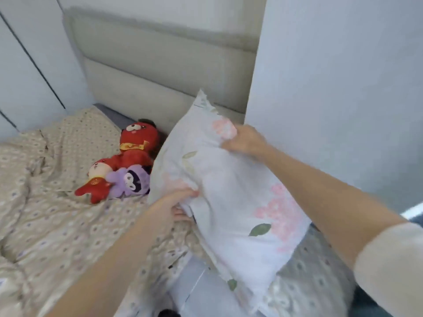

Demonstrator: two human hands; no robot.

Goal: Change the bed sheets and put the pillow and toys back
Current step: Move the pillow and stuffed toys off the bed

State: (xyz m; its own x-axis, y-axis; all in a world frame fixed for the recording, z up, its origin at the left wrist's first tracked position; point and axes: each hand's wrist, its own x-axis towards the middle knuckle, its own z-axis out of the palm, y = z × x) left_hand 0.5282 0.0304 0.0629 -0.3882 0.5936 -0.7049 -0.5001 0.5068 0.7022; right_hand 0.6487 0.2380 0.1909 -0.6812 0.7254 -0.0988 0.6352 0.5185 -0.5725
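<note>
A white pillow (229,193) with pink flowers and green leaves is held up, tilted, above the right side of the bed. My left hand (176,202) grips its lower left edge. My right hand (245,140) grips its upper right edge. The beige patterned sheet (57,213) lies rumpled over the bed. Three plush toys lie near the headboard, left of the pillow: a large red one (137,145), a small red one (96,179) and a purple one (132,179).
A padded grey headboard (160,65) stands behind the toys. A pale wall panel (332,88) rises at the right, close to the pillow. White wardrobe doors (27,65) line the left. A strip of blue mattress (114,117) shows by the headboard.
</note>
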